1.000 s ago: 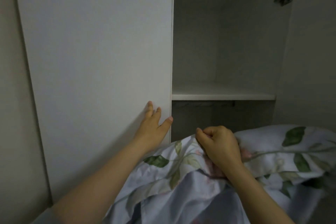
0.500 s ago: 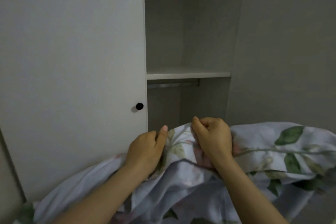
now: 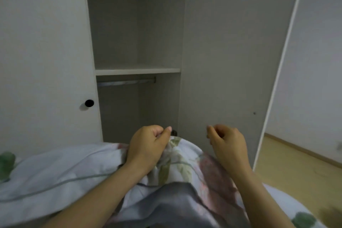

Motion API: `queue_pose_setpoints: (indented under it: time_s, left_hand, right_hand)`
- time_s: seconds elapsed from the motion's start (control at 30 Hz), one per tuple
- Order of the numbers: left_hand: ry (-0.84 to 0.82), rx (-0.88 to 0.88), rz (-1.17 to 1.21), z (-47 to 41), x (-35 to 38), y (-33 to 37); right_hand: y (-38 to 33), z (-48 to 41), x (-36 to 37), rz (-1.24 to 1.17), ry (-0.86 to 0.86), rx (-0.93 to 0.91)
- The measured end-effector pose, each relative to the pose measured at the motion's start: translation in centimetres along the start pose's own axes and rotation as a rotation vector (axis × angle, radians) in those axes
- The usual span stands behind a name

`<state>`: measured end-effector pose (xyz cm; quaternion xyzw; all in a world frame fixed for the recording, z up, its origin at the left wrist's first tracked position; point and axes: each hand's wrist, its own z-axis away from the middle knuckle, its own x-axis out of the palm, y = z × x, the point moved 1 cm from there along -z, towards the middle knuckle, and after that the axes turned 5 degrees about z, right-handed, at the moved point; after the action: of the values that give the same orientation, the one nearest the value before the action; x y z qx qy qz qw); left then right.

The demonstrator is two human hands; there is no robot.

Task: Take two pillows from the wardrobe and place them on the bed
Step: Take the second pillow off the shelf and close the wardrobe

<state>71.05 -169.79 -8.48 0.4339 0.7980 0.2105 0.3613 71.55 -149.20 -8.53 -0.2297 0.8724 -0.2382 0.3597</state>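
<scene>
Left grip: the left hand point(image 3: 148, 146) is curled tight and pinches a bunch of the flowery pillow point(image 3: 61, 170) cloth between thumb and fingers.

Right grip: the right hand point(image 3: 227, 144) is loosely curled, thumb and fingers nearly together, with nothing in it. It hangs just above the pillow, to the right of the left hand.

Pillow: soft and pale, with green leaves and pink flowers. It lies under both hands and close to the person's body, spreading out to the left and right of the grips. It looks like one big bundle; I cannot tell if a second pillow is folded in with it.

Wardrobe point(image 3: 42, 46): right in front of the hands. The right door point(image 3: 231, 61) stands open beside the right hand. The shelf point(image 3: 137, 70) above the hands is bare, and so is the space below the rail point(image 3: 125, 82), as far as I can see.

Bed: not in sight.

Done so far: a pillow looks to be out of the wardrobe and in the person's arms.

Still to do: carry it to the bed and lay it down. Two pillows must end up there.

Watch out: only one hand holds the cloth, so the floppy pillow could slide down.
</scene>
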Motion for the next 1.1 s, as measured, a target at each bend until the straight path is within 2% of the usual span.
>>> queue_pose_setpoints:
  time_s: [0.2,0.27,0.43,0.6,0.93,1.0,1.1]
  left_hand:
    - [-0.127,0.075,-0.054,-0.6,3.3,2.4]
    - [-0.159,0.102,-0.063,-0.4,4.2,3.2]
    - [-0.187,0.115,-0.078,0.2,5.0,4.0]
    - [-0.175,0.120,-0.049,0.0,4.7,4.3]
    - [-0.164,0.107,-0.084,0.3,3.8,3.7]
    - [-0.175,0.097,-0.109,0.5,3.6,3.4]
    - [-0.185,0.079,-0.126,0.6,3.2,2.9]
  right_hand:
    - [3.8,-2.5,-6.1,-0.008,0.329,0.102]
    - [4.5,-3.3,-7.7,0.007,0.387,0.135]
    - [6.4,-5.1,-7.8,0.013,0.162,0.295]
    - [6.3,-6.2,-6.5,-0.108,0.077,0.291]
    - [7.7,-5.6,-5.1,-0.100,0.165,0.268]
    - [6.7,-4.8,-5.0,-0.102,0.209,0.237]
    - [5.0,-3.8,-5.1,-0.093,0.186,0.125]
